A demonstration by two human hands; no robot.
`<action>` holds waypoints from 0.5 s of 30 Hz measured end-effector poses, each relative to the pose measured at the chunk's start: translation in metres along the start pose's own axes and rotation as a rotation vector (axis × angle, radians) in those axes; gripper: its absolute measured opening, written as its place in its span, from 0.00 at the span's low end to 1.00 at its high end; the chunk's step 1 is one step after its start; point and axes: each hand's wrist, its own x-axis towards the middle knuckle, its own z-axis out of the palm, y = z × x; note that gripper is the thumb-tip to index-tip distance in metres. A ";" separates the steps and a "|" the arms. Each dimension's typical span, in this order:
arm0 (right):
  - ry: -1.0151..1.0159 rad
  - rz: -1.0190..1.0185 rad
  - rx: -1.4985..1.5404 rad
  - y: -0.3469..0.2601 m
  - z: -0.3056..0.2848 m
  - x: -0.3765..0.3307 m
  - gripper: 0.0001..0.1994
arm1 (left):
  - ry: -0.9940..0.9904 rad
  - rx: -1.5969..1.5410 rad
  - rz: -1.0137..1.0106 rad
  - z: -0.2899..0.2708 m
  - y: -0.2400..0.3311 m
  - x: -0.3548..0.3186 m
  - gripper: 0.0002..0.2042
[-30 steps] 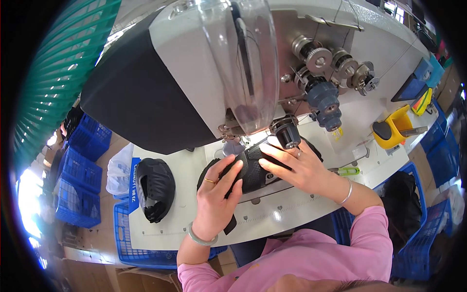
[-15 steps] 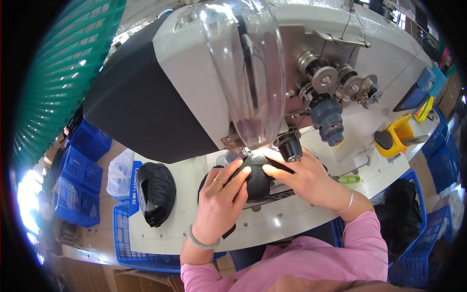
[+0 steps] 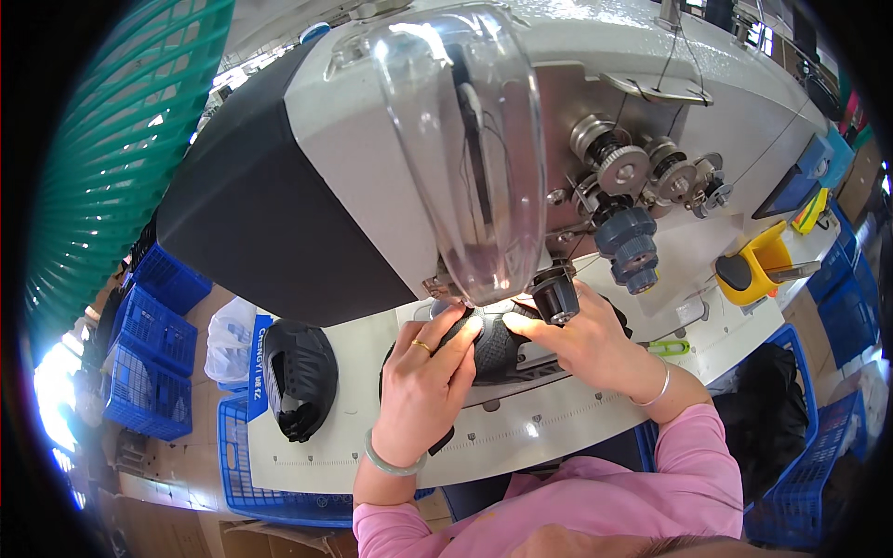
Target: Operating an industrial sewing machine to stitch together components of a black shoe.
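A black shoe upper [image 3: 496,352] lies on the white sewing machine table, under the machine's head. My left hand [image 3: 423,377] grips its left side, thumb and fingers pressed on the mesh near the lit stitching area. From the right, my right hand [image 3: 591,339] holds the same upper, its thumb on top close to my left thumb. The fingertips of my right hand are partly hidden behind the dark presser knob [image 3: 555,296]. The needle is hidden behind the clear plastic guard [image 3: 474,167]. Another black shoe upper [image 3: 298,377] rests on the table to my left.
The sewing machine [image 3: 344,167] fills the upper middle, with thread tension dials [image 3: 623,167] on its face. To the right are a green-handled tool [image 3: 668,348] and a yellow holder [image 3: 765,265]. Blue crates [image 3: 153,325] stand on the floor at left; a green slatted object [image 3: 130,130] hangs above them.
Both hands keep their hold on the upper, nearly in place. The machine head sits slightly lower in the picture, as the view has tilted a little.
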 end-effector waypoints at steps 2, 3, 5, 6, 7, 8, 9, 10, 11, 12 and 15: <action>0.019 0.017 0.000 0.000 0.000 0.001 0.29 | -0.002 0.002 -0.004 0.000 0.000 0.000 0.14; 0.019 0.017 0.000 0.002 0.002 0.001 0.29 | -0.002 0.007 -0.007 0.000 0.000 0.001 0.14; 0.037 0.009 0.007 0.005 0.005 -0.002 0.28 | 0.001 0.024 0.002 0.002 0.001 0.000 0.14; 0.037 0.010 0.007 0.007 0.004 -0.001 0.28 | 0.004 0.043 0.011 0.003 0.001 -0.001 0.15; 0.033 0.000 0.016 0.009 0.003 0.000 0.29 | 0.003 0.042 0.012 0.004 0.002 -0.001 0.15; 0.029 -0.010 0.025 0.012 0.002 0.002 0.29 | 0.017 0.070 0.010 0.007 0.002 -0.001 0.15; 0.031 -0.009 0.023 0.014 0.002 0.002 0.29 | 0.031 0.098 0.010 0.008 0.003 -0.001 0.15; 0.019 -0.030 0.028 0.017 0.002 0.001 0.29 | 0.031 0.098 0.013 0.009 0.006 -0.002 0.15; 0.007 -0.051 0.033 0.019 0.001 0.000 0.30 | 0.023 0.123 -0.007 0.009 0.009 -0.004 0.15; 0.005 -0.051 0.032 0.019 0.000 0.001 0.30 | 0.015 0.147 -0.030 0.008 0.011 -0.005 0.15; -0.028 -0.068 0.030 0.018 -0.004 0.001 0.30 | 0.083 0.069 -0.041 0.006 0.011 0.002 0.14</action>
